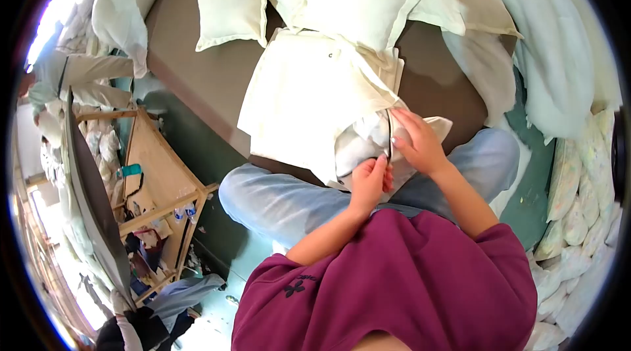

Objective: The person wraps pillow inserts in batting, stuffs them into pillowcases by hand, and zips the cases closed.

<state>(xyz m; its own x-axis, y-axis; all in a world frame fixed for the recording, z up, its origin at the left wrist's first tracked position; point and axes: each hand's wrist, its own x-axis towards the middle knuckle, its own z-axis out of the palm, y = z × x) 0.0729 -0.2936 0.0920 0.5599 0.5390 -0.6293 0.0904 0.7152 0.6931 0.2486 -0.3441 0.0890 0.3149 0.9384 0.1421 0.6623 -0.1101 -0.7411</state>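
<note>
A cream cushion cover (430, 129) with a dark zipper-like strip (389, 129) lies across my lap, and white stuffing (358, 144) shows at its opening. My left hand (370, 183) is closed, thumb and forefinger pinching the lower end of the dark strip. On the strip's right side, my right hand (422, 144) grips the cover's edge, its fingers bent over the fabric and its thumb lower down. What lies under the right fingertips is partly hidden. Beyond both hands, a flat stack of cream covers (289, 91) rests on the brown table (204, 75).
Several filled cream cushions (233, 2) are piled at the table's far side. White batting (549, 42) hangs at the right, above stacked bags (578, 206). A wooden-framed table (158, 160) with bottles stands left, and other people are partly visible there.
</note>
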